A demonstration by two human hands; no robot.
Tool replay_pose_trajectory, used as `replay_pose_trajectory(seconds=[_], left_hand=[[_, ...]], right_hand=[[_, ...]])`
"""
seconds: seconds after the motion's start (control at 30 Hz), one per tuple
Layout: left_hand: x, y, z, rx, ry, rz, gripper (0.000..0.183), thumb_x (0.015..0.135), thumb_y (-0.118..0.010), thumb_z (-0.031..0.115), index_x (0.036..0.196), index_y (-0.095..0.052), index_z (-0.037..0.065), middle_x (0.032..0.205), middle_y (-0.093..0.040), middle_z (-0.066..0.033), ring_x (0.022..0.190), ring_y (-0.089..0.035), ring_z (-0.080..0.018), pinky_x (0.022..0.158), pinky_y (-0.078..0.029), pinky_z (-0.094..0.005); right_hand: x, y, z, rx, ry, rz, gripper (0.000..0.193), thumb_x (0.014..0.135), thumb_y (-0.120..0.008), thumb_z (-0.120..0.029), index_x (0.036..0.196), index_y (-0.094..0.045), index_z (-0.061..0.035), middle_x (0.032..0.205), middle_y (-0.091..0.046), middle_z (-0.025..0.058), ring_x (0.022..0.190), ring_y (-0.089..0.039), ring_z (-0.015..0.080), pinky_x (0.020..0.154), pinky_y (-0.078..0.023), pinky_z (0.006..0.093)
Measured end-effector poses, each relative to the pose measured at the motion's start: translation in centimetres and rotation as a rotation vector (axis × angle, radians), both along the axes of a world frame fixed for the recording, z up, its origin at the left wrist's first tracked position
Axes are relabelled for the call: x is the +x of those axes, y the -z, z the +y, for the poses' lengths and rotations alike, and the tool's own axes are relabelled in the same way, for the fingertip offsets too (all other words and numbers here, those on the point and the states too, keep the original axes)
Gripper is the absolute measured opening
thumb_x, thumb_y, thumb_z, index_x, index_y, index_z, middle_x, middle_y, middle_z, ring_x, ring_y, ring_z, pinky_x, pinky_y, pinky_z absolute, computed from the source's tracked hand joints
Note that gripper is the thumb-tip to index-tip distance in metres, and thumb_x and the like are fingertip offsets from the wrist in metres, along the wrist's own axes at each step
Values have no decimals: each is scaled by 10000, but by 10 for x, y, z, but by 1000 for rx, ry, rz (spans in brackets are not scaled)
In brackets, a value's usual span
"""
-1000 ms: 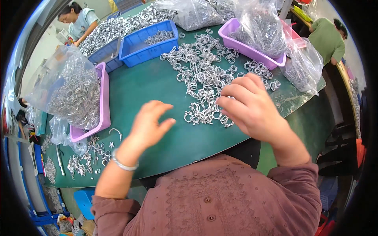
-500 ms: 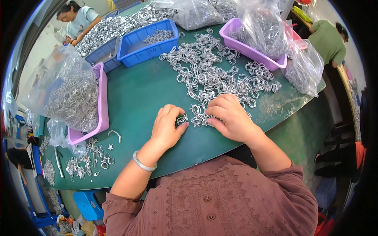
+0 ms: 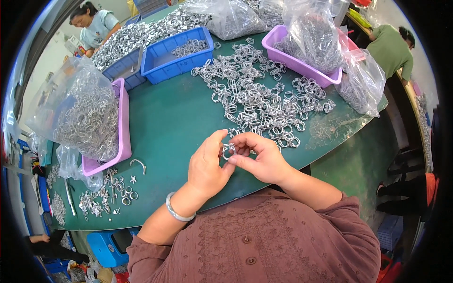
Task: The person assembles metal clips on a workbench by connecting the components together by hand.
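In front of my chest, over the near side of the green table, my two hands are close together around silver rings [image 3: 228,150]. My left hand [image 3: 206,164] pinches them between thumb and fingers. From the other side, my right hand [image 3: 260,158] closes its thumb and fingertips on the same small metal pieces; how many rings are between the hands is hard to tell. Just beyond my fingers spreads a loose pile of silver rings [image 3: 252,96], some of them linked or lying on one another.
Purple bins [image 3: 123,129] with bagged rings stand left and far right. Near the back are a blue bin [image 3: 165,74] and a heap of metal parts [image 3: 137,40]. Loose pieces, including a star [image 3: 133,179], lie at lower left. Two people work beyond the table.
My right hand has left the pile and come back toward me, meeting my left hand at the rings. My left hand has moved slightly right.
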State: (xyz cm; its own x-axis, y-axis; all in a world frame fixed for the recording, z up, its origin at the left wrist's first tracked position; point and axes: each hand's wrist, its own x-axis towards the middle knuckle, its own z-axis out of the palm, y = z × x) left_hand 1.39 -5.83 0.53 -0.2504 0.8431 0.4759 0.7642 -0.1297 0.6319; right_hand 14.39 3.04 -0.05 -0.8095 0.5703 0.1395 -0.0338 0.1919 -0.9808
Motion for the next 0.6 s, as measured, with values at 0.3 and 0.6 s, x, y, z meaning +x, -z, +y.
replay_pose_trajectory(seconds=[0.3,0.6], left_hand=[[-9,6,-9,-134,351,-820,399,788,-564,-9,1170,-446,-9,939,-549,-43,814,-541,-91,690,-460,-205],[-8,2,-11,-151,345,-1010,315,788,-573,-7,1089,-480,-6,880,-567,-23,766,-532,-67,670,-453,-193]], right_hand=[[0,1,6,-426,-60,290,135,810,-551,-9,938,-512,13,888,-581,70,828,-565,109,736,-464,235],[4,-1,2,-443,-131,280,199,814,-542,-10,1007,-512,29,928,-571,69,857,-553,115,774,-458,243]])
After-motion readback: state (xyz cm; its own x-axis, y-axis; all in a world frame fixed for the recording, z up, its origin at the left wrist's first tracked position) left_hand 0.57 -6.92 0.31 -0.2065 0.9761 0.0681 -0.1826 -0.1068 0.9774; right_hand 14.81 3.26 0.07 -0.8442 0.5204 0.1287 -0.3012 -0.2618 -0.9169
